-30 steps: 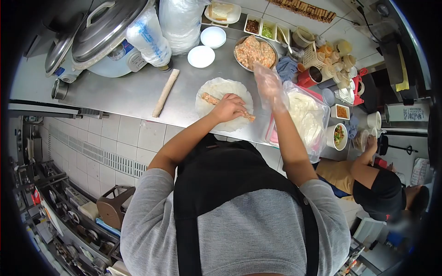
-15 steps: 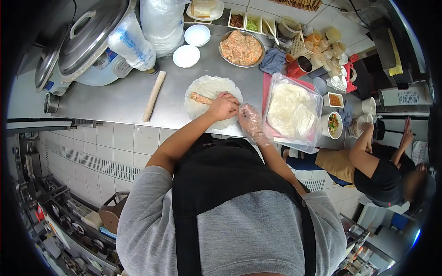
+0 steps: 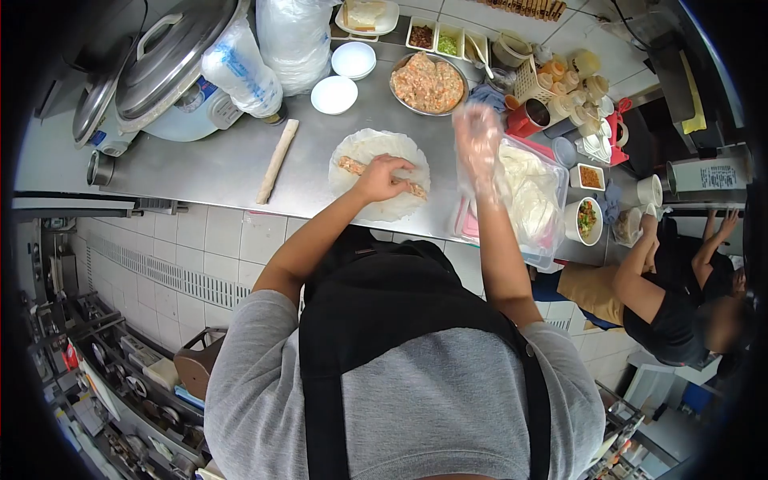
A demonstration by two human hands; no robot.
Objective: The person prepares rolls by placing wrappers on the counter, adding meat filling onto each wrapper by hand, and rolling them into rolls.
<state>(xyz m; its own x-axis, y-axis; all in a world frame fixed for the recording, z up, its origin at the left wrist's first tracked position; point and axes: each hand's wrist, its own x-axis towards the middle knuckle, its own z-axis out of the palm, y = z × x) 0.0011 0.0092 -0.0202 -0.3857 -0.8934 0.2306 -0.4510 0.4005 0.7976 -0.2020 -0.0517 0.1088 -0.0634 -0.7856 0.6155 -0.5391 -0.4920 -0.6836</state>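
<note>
A round, thin, pale dough wrapper lies flat on the steel counter, with a strip of minced filling across it. Over that strip rests my left hand, bare, its thumb and curved fingers apart at the filling's right part. My right hand wears a clear plastic glove and is raised, smeared by motion, between the wrapper and the metal bowl. Its fingers cannot be made out. Orange-pink minced filling heaps up in the metal bowl. Beneath my right forearm, a plastic tray holds stacked pale wrappers.
A wooden rolling pin lies left of the wrapper. Two white bowls stand behind it. Toward the right are sauce bottles, a red container and a bowl of chopped vegetables. Another person works at the far right.
My gloved right hand has moved off the wrapper's right edge, up and away toward the metal bowl. My left hand stays over the filling, whose right end now shows. The view has shifted slightly.
</note>
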